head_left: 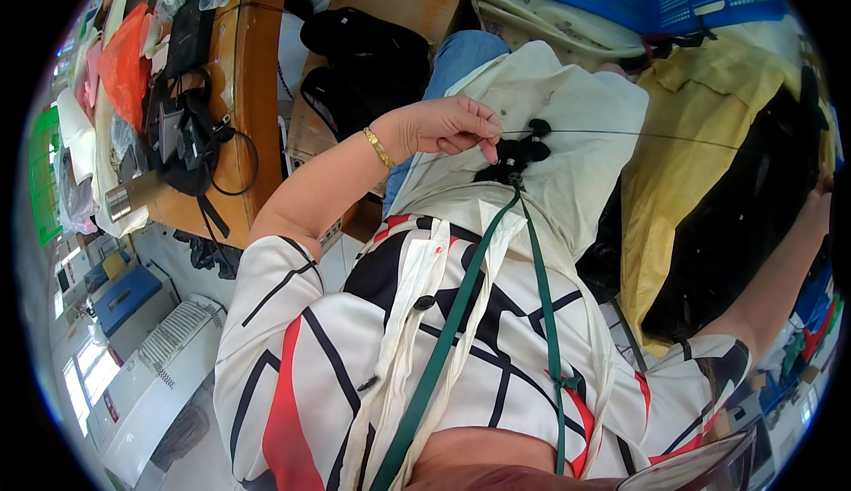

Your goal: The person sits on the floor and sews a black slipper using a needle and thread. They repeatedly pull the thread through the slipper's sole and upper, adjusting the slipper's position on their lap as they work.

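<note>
Pinching a dark thread (603, 132), the left grip (454, 126) sits just beside the small black fabric piece (514, 158), which lies on the pale apron (596, 101). The thread runs taut toward the right grip (823, 186), near the rim; what that holds, I cannot tell. The thread is drawn out, so the work looks unfinished; how much is left does not show.

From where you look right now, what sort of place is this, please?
Probably a workshop, perhaps for sewing: I see a stretched thread, soft black pieces and a cardboard box.
</note>
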Demonstrator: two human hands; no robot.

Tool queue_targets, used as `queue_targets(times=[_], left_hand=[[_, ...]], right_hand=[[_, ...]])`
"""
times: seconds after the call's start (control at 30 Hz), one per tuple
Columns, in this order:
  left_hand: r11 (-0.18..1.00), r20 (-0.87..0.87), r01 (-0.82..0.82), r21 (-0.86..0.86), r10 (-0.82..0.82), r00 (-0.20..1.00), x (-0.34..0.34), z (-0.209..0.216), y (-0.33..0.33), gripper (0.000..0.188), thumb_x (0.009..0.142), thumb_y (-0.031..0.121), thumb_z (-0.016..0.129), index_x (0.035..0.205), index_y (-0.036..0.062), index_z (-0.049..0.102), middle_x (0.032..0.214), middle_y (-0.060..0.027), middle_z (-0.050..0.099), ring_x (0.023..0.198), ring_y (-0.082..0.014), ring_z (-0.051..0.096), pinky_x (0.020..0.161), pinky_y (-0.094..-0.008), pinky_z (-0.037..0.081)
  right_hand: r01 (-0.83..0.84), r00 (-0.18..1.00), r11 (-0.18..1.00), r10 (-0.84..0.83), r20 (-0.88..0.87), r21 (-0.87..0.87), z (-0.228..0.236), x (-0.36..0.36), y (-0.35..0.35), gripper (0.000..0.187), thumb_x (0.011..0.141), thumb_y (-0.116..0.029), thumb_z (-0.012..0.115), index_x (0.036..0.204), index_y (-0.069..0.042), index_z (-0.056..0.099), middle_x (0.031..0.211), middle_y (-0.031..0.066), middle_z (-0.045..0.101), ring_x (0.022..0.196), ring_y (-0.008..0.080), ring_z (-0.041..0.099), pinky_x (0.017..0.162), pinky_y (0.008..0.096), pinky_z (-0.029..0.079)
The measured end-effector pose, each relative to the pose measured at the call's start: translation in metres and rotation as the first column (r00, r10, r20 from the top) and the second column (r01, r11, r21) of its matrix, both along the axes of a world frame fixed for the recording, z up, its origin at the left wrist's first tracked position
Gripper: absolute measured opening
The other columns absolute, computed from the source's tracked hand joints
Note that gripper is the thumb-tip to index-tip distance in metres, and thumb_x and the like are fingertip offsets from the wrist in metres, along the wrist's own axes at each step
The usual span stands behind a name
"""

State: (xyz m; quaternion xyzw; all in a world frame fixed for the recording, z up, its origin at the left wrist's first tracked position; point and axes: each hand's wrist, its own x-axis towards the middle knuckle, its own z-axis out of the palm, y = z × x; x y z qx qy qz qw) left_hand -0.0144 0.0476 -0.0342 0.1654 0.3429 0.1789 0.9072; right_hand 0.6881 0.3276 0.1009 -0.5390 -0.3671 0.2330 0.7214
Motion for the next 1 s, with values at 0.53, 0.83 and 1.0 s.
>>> queue_targets(times=[0.53,0.83,1.0], left_hand=[[0.999,-0.051,-0.03,-0.032,0.028,0.998,-0.018,-0.006,-0.022,0.01,0.095,0.011,0.059,0.09,0.0035,0.061,0.087,-0.0158,0.071,0.041,0.0011,0.029,0.037,-0.0144,0.022],[0.92,-0.441,0.18,0.348,-0.009,0.898,-0.008,0.0,-0.028,0.012,0.093,0.015,0.064,0.094,0.0032,0.066,0.088,-0.0077,0.07,0.062,-0.0039,0.05,0.06,-0.0187,0.043],[0.829,-0.477,0.146,0.54,0.158,0.865,-0.006,-0.003,-0.037,0.014,0.091,0.016,0.067,0.096,0.002,0.069,0.093,-0.0045,0.069,0.082,-0.0093,0.061,0.081,-0.0238,0.048]], right_hand=[[0.117,0.99,0.993,-0.119,-0.073,-0.028,-0.009,-0.08,-0.038,0.036,0.103,-0.015,0.036,0.115,0.016,0.051,0.113,0.0218,0.059,0.111,0.0336,0.058,0.102,0.0466,0.05],[0.18,0.975,0.968,-0.153,0.159,-0.173,-0.073,-0.003,-0.041,0.027,0.094,-0.029,0.061,0.102,-0.003,0.064,0.092,0.0058,0.068,0.081,0.0176,0.068,0.067,0.034,0.055],[-0.291,0.781,0.635,0.589,0.205,-0.715,-0.1,-0.226,-0.151,0.03,0.09,-0.018,0.062,0.118,-0.005,0.062,0.087,0.004,0.06,0.076,0.0118,0.059,0.07,0.0253,0.049]])
